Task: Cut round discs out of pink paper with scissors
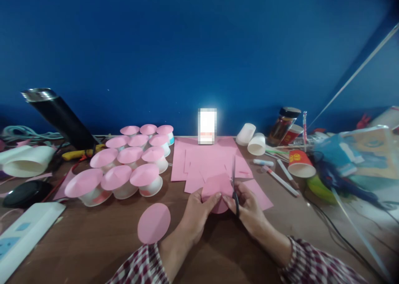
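Observation:
Between both hands is a piece of pink paper (217, 184) with a rounded lower edge. My left hand (197, 215) pinches its left side, thumb on top. My right hand (249, 209) is closed around dark-handled scissors (236, 197), blades pointing away from me, while its thumb and finger also touch the paper's right edge. Flat pink sheets (181, 163) lie beneath and beyond the hands. A pink paper disc (153, 223) rests on the table by my left forearm. To the left, several white paper cups stand in rows, topped with shallow pink paper cones (116, 177).
A black tumbler (62, 118) leans at the far left, above a white power strip (28, 238). On the right are white cups (257, 144), markers (282, 181), a red paper cup (301, 163), a dark-lidded jar (283, 126) and a blue glue gun (346, 184). A blue wall (187, 59) closes off the back.

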Available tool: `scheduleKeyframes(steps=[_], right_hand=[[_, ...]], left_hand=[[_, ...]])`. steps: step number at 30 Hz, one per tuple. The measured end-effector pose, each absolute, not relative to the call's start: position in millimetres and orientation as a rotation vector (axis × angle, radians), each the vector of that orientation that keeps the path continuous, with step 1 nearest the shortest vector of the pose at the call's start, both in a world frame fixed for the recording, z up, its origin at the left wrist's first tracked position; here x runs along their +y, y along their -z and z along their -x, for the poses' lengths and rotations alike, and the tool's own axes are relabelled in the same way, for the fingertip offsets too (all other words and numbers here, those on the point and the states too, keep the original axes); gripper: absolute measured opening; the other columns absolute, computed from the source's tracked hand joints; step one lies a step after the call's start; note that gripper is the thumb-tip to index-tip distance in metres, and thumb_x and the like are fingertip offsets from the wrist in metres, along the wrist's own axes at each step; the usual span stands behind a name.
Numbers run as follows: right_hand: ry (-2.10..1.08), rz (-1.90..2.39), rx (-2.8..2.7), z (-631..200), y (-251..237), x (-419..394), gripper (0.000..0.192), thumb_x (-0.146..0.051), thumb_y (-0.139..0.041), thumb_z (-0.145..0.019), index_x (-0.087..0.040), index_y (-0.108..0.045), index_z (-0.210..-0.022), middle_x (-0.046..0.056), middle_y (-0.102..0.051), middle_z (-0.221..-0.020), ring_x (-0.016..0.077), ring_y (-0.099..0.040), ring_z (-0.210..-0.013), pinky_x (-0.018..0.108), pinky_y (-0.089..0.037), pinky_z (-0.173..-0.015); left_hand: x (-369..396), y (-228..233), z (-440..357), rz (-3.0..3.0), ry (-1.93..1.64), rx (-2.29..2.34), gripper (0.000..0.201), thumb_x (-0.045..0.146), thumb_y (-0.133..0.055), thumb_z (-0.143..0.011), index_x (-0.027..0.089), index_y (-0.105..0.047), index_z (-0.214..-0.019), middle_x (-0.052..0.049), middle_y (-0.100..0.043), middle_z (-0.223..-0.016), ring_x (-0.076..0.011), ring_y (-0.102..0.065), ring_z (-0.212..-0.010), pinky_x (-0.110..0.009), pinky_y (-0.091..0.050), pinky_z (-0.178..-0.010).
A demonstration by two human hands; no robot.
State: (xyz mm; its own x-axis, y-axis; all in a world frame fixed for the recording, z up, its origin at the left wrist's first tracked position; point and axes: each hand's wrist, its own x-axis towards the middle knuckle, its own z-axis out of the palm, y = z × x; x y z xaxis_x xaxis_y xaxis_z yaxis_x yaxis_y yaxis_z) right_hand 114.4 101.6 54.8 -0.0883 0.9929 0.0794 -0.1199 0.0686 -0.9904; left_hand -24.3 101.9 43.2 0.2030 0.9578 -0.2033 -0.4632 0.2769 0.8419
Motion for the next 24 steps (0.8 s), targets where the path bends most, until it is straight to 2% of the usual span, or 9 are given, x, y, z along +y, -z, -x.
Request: scheduleKeyframes(steps=[12,19,24], right_hand=[[-1.293,1.048,-1.233,-114.2,-58.1,99.6,0.036,-0.036,-0.076,-0.070,-0.020,-0.060,-0.098,0.007,-0.068,-0.092,0.0219,-0.063,-0.085,0.030,-0.052,-0.070],[-1.256,1.080,-1.207,-117.6,-56.4,99.9,0.036,-0.032,-0.076,-0.069,-0.021,-0.058,-0.098,0.002,-0.066,-0.087,0.0165,-0.060,-0.076,0.024,-0.048,-0.069],[-1.245,1.105,-1.215,-120.8,-52.7,100.6,0.035,-0.036,-0.072,-0.074,-0.021,-0.057,-0.101,0.002,-0.065,-0.087,0.0160,-0.057,-0.075,0.025,-0.046,-0.069]], left_hand=[[100.6,-43.7,24.7,-0.723,-1.130,0.805,0.034,0.030,-0.071,-0.071,0.010,-0.066,-0.099,-0.011,-0.071,-0.088,-0.0210,-0.064,-0.081,-0.034,-0.047,-0.082],[101.2,-44.3,25.0,-0.710,-1.130,0.818,0.039,0.033,-0.073,-0.069,0.010,-0.067,-0.099,-0.013,-0.071,-0.092,-0.0216,-0.064,-0.084,-0.033,-0.047,-0.081],[101.4,-45.0,24.5,-0.698,-1.136,0.797,0.037,0.032,-0.073,-0.069,0.011,-0.068,-0.100,-0.012,-0.071,-0.095,-0.0216,-0.064,-0.088,-0.033,-0.046,-0.084]])
